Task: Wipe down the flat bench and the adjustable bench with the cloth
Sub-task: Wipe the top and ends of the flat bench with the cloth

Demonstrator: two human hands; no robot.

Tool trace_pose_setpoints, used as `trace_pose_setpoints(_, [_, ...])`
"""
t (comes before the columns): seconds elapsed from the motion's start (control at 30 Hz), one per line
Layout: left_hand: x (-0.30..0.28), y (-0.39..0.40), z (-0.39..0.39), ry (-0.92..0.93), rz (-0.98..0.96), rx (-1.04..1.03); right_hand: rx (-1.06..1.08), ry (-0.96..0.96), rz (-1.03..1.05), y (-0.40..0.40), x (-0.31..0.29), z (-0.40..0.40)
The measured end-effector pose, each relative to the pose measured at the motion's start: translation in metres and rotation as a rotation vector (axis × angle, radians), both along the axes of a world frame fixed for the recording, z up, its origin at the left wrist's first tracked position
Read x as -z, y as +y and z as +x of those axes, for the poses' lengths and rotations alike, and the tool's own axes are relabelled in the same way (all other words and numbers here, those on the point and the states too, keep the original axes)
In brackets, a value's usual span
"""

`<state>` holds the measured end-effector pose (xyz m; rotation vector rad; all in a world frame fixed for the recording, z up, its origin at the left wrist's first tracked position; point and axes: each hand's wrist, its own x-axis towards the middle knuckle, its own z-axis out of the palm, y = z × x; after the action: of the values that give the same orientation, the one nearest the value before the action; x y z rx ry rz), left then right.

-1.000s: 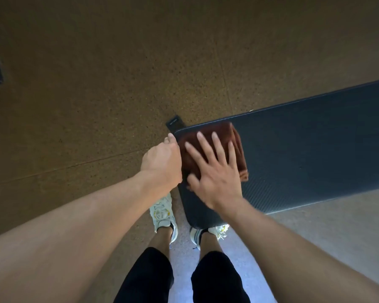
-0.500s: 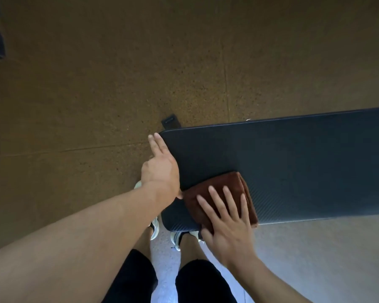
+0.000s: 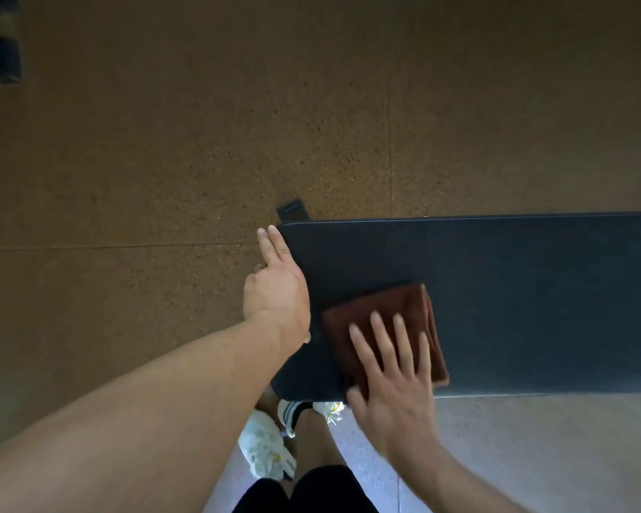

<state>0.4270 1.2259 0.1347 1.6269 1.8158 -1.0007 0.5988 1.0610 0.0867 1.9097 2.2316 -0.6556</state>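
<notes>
Resting along the bench's left end edge, the left hand (image 3: pixel 274 286) lies with fingers straight toward the far left corner, holding nothing. Just beside it, the folded brown cloth (image 3: pixel 385 320) sits on the bench (image 3: pixel 515 290) near the front edge, pressed flat under the right hand (image 3: pixel 393 383), fingers spread and straight.

A single head-worn view is given, aimed steeply down from standing height. The bench (image 3: pixel 496 290) end, both forearms and the shoes (image 3: pixel 267 449) are seen close below, with floor (image 3: pixel 163 142) beyond.
</notes>
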Motion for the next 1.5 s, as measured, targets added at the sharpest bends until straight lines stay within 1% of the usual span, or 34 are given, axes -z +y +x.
trace_pose_setpoints(0.07, [0.006, -0.003, -0.003, -0.016, 0.027, -0.004, -0.062, -0.020, -0.023, -0.039, -0.004, 0.008])
trace_pose_setpoints(0.13, [0.013, -0.006, -0.005, -0.028, 0.084, -0.027, -0.064, 0.003, -0.029, -0.030, -0.003, 0.007])
trace_pose_setpoints(0.2, [0.017, -0.010, -0.007, -0.087, 0.122, -0.075, -0.041, 0.018, 0.018, 0.010, -0.001, -0.004])
trace_pose_setpoints(0.23, [0.019, -0.011, -0.012, -0.158, 0.124, -0.112, -0.018, 0.028, 0.030, 0.037, -0.001, -0.013])
trace_pose_setpoints(0.3, [0.024, -0.017, -0.033, -0.356, 0.118, -0.184, 0.046, 0.054, 0.029, 0.097, 0.003, -0.037])
trace_pose_setpoints(0.37, [0.030, -0.039, -0.066, -0.529, 0.076, -0.277, 0.101, 0.063, 0.004, 0.146, 0.003, -0.064])
trace_pose_setpoints(0.43, [0.038, -0.080, -0.103, -0.582, -0.018, -0.448, 0.119, 0.049, -0.011, 0.164, 0.004, -0.087])
trace_pose_setpoints(0.5, [0.047, -0.134, -0.134, -0.570, -0.095, -0.562, 0.122, 0.052, 0.028, 0.147, 0.006, -0.102])
trace_pose_setpoints(0.57, [0.048, -0.188, -0.156, -0.595, -0.103, -0.631, 0.084, 0.071, 0.094, 0.102, 0.005, -0.102])
trace_pose_setpoints(0.63, [0.048, -0.227, -0.169, -0.657, -0.044, -0.727, 0.002, 0.071, 0.110, 0.039, 0.000, -0.090])
trace_pose_setpoints(0.73, [0.043, -0.251, -0.170, -0.723, 0.032, -0.798, -0.106, 0.022, 0.015, -0.048, -0.010, -0.068])
trace_pose_setpoints(0.77, [0.040, -0.253, -0.167, -0.751, 0.039, -0.799, -0.120, 0.002, -0.013, -0.060, -0.012, -0.062])
trace_pose_setpoints(0.83, [0.037, -0.255, -0.158, -0.824, 0.066, -0.807, -0.123, -0.038, -0.047, -0.050, -0.013, -0.062])
trace_pose_setpoints(0.93, [0.035, -0.255, -0.139, -0.838, 0.143, -0.798, -0.150, -0.071, -0.041, 0.005, -0.014, -0.075])
trace_pose_setpoints(1.03, [0.031, -0.259, -0.122, -0.881, 0.205, -0.804, -0.118, -0.083, -0.043, 0.082, -0.011, -0.094])
trace_pose_setpoints(1.1, [0.027, -0.259, -0.114, -0.912, 0.241, -0.735, -0.100, -0.090, -0.062, 0.123, -0.008, -0.109])
trace_pose_setpoints(1.13, [0.024, -0.257, -0.110, -0.901, 0.254, -0.691, -0.084, -0.079, -0.059, 0.131, -0.005, -0.114])
trace_pose_setpoints(1.23, [0.009, -0.244, -0.096, -0.770, 0.262, -0.456, -0.044, -0.013, 0.047, 0.102, 0.006, -0.101])
trace_pose_setpoints(1.33, [-0.005, -0.222, -0.077, -0.740, 0.236, -0.264, -0.006, 0.003, 0.125, 0.026, 0.007, -0.055])
trace_pose_setpoints(1.43, [-0.015, -0.192, -0.043, -0.751, 0.204, -0.138, 0.095, -0.010, 0.076, -0.042, -0.002, 0.001])
trace_pose_setpoints(1.5, [-0.022, -0.169, -0.012, -0.773, 0.173, -0.141, 0.110, -0.022, -0.007, -0.044, -0.004, 0.022])
